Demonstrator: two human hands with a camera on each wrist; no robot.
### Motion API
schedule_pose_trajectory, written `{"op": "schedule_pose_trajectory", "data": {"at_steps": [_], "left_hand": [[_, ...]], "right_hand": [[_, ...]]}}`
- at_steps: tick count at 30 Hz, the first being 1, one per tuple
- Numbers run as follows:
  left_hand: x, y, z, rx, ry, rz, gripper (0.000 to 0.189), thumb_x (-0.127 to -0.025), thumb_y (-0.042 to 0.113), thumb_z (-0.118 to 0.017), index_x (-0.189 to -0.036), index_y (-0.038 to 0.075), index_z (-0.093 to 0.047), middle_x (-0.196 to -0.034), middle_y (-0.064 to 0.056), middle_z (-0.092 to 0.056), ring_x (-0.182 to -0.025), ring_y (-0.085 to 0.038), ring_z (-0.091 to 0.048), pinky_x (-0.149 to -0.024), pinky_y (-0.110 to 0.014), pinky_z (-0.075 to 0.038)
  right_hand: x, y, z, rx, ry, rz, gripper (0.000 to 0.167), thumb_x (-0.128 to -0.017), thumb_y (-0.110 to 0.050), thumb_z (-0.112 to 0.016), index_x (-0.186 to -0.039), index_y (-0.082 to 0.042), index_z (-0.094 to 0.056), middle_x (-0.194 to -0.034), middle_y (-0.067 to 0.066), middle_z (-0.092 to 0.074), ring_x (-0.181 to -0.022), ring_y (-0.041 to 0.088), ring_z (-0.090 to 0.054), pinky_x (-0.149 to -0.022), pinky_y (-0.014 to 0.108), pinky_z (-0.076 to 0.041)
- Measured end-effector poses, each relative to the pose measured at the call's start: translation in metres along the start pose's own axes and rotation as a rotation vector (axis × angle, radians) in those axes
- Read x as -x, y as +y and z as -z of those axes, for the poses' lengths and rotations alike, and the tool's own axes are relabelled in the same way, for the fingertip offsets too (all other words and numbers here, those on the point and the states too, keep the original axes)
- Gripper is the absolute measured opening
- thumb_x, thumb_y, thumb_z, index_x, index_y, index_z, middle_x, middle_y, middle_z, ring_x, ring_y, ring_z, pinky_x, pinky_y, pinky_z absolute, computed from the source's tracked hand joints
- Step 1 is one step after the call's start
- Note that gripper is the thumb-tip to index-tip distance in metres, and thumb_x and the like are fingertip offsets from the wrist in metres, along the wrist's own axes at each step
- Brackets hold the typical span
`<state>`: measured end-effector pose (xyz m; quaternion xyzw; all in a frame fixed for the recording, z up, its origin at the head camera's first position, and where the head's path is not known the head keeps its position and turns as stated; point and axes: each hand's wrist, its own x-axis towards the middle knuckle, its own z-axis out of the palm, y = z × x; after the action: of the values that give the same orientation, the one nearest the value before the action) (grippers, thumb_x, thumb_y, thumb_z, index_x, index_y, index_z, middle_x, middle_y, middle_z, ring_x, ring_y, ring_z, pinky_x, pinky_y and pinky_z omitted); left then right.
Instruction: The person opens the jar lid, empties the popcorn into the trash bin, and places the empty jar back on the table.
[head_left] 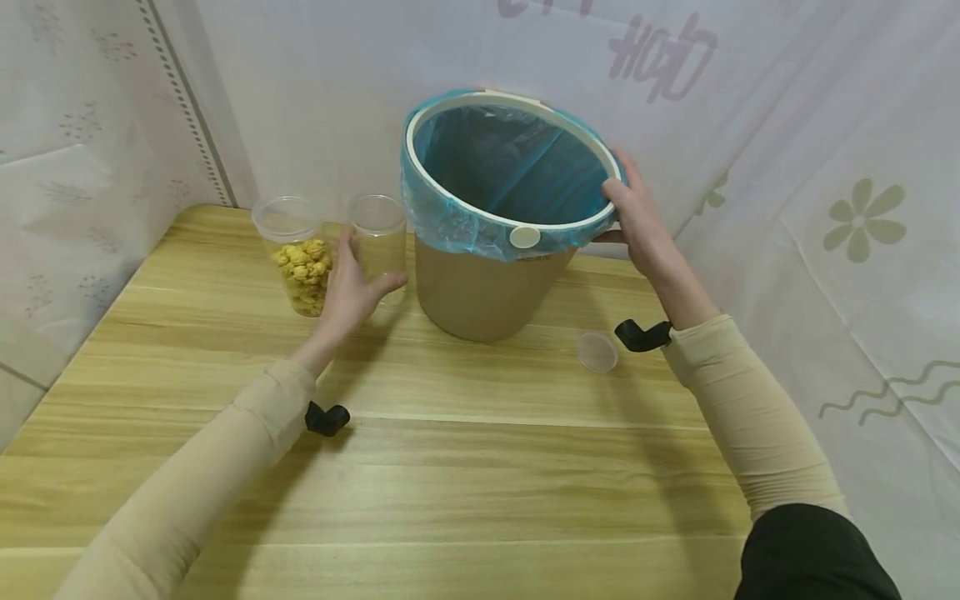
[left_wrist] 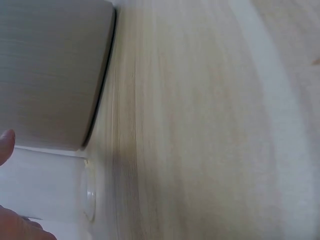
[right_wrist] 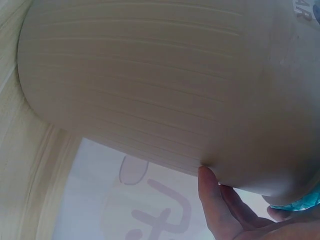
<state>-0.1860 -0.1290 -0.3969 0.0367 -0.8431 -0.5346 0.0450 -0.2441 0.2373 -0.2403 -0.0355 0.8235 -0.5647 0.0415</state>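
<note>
Bin (head_left: 483, 296) with blue liner (head_left: 453, 218) stands on the counter (head_left: 465, 483) between the 2 hands. Right hand (head_left: 637, 217) grips its rim edge, thumb on top, fingers against the outer wall. Left hand (head_left: 348, 287) is spread beside the empty clear cup (head_left: 377, 217), thumb extended across its front; firm contact cannot be determined. Filled cup (head_left: 287, 218), containing yellow pieces (head_left: 307, 268), stands just left of that hand. 1 clear disc (head_left: 597, 352) lies near the right wrist.
</note>
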Motion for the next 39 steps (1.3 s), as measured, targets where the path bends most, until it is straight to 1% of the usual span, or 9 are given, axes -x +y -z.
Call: {"op": "schedule_pose_trajectory", "data": {"at_steps": [5,12,15,20,24,29,31,34,39], "left_hand": [[0.012,-0.001,0.005,-0.037,0.0,-0.011,0.113,-0.091,0.039,-0.078,-0.166,0.013,0.003,-0.172,-0.021,-0.012,-0.158,-0.043,-0.021,-0.127,-0.061,-0.023],[0.034,-0.003,0.017,-0.046,-0.065,-0.021,0.107,-0.097,0.047,-0.067,-0.165,0.013,0.008,-0.172,-0.023,-0.01,-0.159,-0.043,-0.016,-0.124,-0.067,-0.022],[0.041,-0.004,0.021,-0.05,-0.069,-0.029,0.106,-0.097,0.046,-0.067,-0.165,0.011,0.006,-0.171,-0.024,-0.015,-0.158,-0.043,-0.019,-0.124,-0.066,-0.024],[0.051,-0.005,0.027,-0.059,-0.049,-0.032,0.1,-0.097,0.041,-0.07,-0.164,0.004,-0.006,-0.163,-0.028,-0.031,-0.152,-0.045,-0.031,-0.122,-0.062,-0.031],[0.057,-0.007,0.032,-0.054,-0.006,-0.026,0.088,-0.097,0.037,-0.07,-0.159,-0.002,-0.021,-0.151,-0.029,-0.044,-0.142,-0.044,-0.042,-0.117,-0.059,-0.038],[0.06,-0.011,0.039,-0.079,0.107,-0.023,0.063,-0.097,0.036,-0.071,-0.137,-0.005,-0.045,-0.129,-0.025,-0.058,-0.121,-0.04,-0.056,-0.101,-0.046,-0.047],[0.06,-0.013,0.042,-0.094,0.146,-0.026,0.057,-0.096,0.035,-0.071,-0.128,-0.006,-0.048,-0.121,-0.024,-0.059,-0.112,-0.037,-0.057,-0.093,-0.038,-0.045],[0.061,-0.016,0.048,-0.101,0.184,-0.025,0.054,-0.096,0.034,-0.072,-0.124,-0.006,-0.048,-0.116,-0.023,-0.059,-0.105,-0.033,-0.056,-0.086,-0.03,-0.041],[0.063,-0.022,0.058,-0.113,0.242,-0.002,0.056,-0.094,0.035,-0.075,-0.123,-0.005,-0.048,-0.113,-0.021,-0.058,-0.099,-0.027,-0.054,-0.08,-0.026,-0.039]], "right_hand": [[0.001,-0.001,-0.001,-0.002,-0.006,0.009,0.065,-0.095,-0.026,-0.037,-0.158,-0.041,-0.029,-0.159,0.012,-0.037,-0.12,0.032,-0.059,-0.073,0.04,-0.06],[0.003,-0.003,-0.001,0.002,-0.007,-0.005,0.066,-0.096,-0.028,-0.036,-0.159,-0.042,-0.026,-0.163,0.01,-0.031,-0.128,0.034,-0.055,-0.073,0.036,-0.059],[0.002,-0.003,-0.001,0.005,-0.008,-0.008,0.066,-0.096,-0.029,-0.036,-0.159,-0.042,-0.024,-0.164,0.011,-0.03,-0.131,0.034,-0.054,-0.075,0.037,-0.058],[0.002,-0.002,-0.001,0.005,-0.008,-0.011,0.067,-0.095,-0.029,-0.036,-0.16,-0.041,-0.024,-0.164,0.011,-0.03,-0.133,0.034,-0.053,-0.077,0.039,-0.057],[0.001,-0.001,-0.001,0.003,-0.009,-0.016,0.067,-0.095,-0.028,-0.036,-0.16,-0.041,-0.024,-0.164,0.011,-0.03,-0.132,0.034,-0.053,-0.076,0.038,-0.058],[0.0,-0.001,0.0,0.001,-0.003,-0.029,0.068,-0.096,-0.028,-0.036,-0.161,-0.041,-0.023,-0.165,0.01,-0.029,-0.132,0.033,-0.053,-0.075,0.038,-0.059],[0.001,-0.001,0.001,0.003,-0.001,-0.031,0.068,-0.095,-0.028,-0.036,-0.161,-0.041,-0.023,-0.165,0.011,-0.029,-0.131,0.032,-0.053,-0.075,0.038,-0.059],[0.0,-0.001,0.001,0.007,-0.002,-0.027,0.068,-0.096,-0.027,-0.036,-0.161,-0.041,-0.023,-0.165,0.011,-0.029,-0.13,0.031,-0.053,-0.073,0.036,-0.059],[0.0,-0.002,0.001,0.007,-0.005,-0.023,0.067,-0.096,-0.027,-0.036,-0.161,-0.04,-0.024,-0.164,0.012,-0.03,-0.128,0.03,-0.055,-0.069,0.032,-0.06]]}}
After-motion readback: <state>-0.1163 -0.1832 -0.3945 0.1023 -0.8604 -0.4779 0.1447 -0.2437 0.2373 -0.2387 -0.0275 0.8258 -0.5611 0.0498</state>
